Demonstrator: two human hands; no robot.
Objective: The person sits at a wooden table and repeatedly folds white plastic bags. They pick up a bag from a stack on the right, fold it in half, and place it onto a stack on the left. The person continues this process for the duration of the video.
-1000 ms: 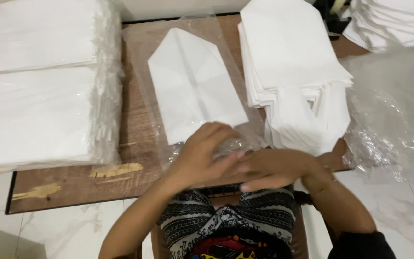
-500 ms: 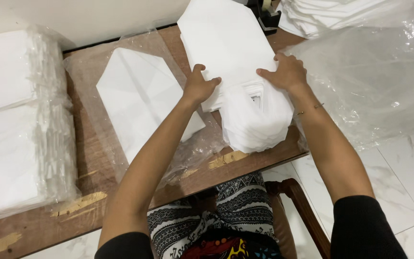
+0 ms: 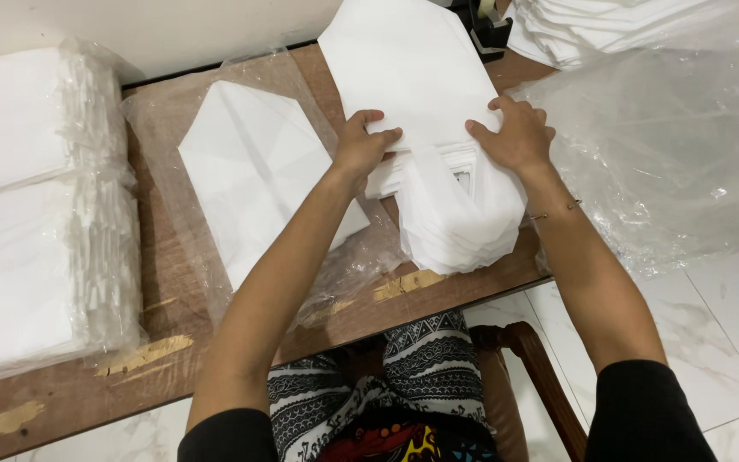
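A tall stack of white non-woven bags point(image 3: 421, 94) lies on the wooden table point(image 3: 173, 282) at the upper middle. My left hand point(image 3: 361, 145) grips the left edge of the top bag's lower part. My right hand point(image 3: 515, 133) pinches the same bag at its right edge. The bags' handle ends point(image 3: 455, 214) hang toward the table's front edge. To the left lies a single folded white bag point(image 3: 254, 180) inside a clear plastic sleeve.
Wrapped packs of white bags point(image 3: 36, 205) fill the table's left side. Loose clear plastic sheeting point(image 3: 669, 154) spreads at the right. More white bags point(image 3: 592, 26) lie at the top right, beside a dark tape dispenser point(image 3: 489, 26). A wooden chair point(image 3: 532, 376) stands below.
Both hands left the front edge of the table and reached up onto the bag stack. They now hold the top bag by its two sides.
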